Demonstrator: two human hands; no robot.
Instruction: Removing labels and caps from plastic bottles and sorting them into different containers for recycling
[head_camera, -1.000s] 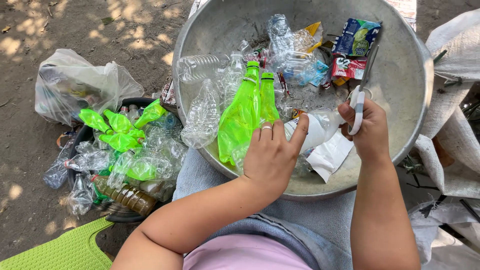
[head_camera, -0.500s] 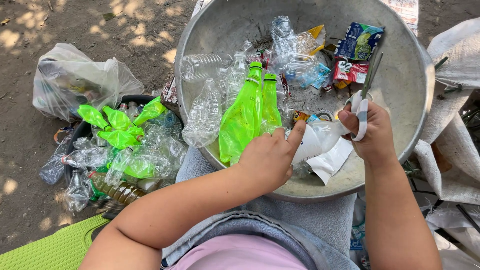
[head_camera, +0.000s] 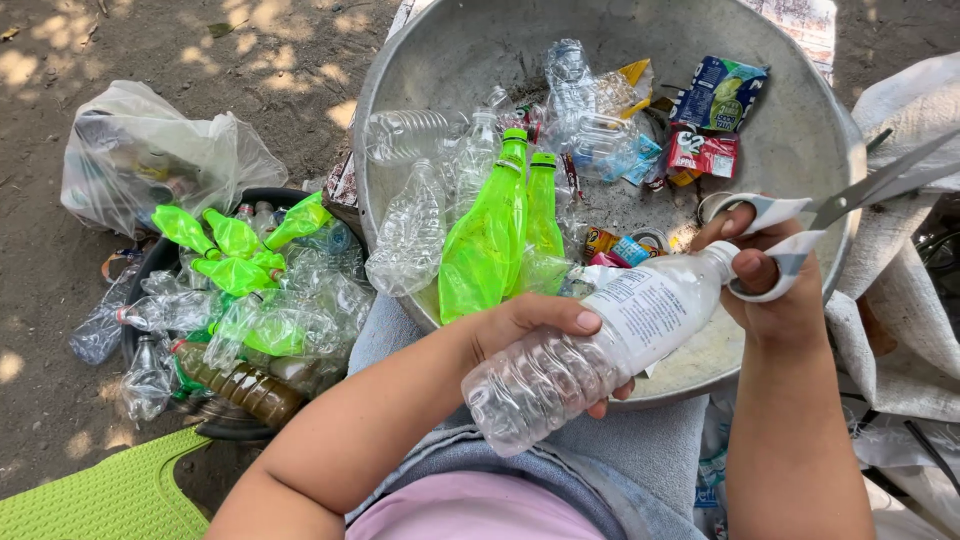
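While a clear plastic bottle (head_camera: 580, 360) is being gripped by the left hand (head_camera: 530, 325), scissors (head_camera: 800, 225) are being held in the right hand (head_camera: 765, 275). Both are being held over the near rim of a metal basin (head_camera: 800, 130).

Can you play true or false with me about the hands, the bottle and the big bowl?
1. The left hand holds a clear crumpled plastic bottle with a white label. True.
2. The right hand holds a spoon. False: it holds white-handled scissors, fingers through the loops.
3. The bright green plastic bottles lie in the big round grey metal basin. True.
4. The metal basin holds only bottles. False: colourful snack wrappers lie in it too.
5. A dark tub of squashed bottles sits on the ground beside the basin. True.
6. The held bottle has a green cap. False: its neck shows no green cap.
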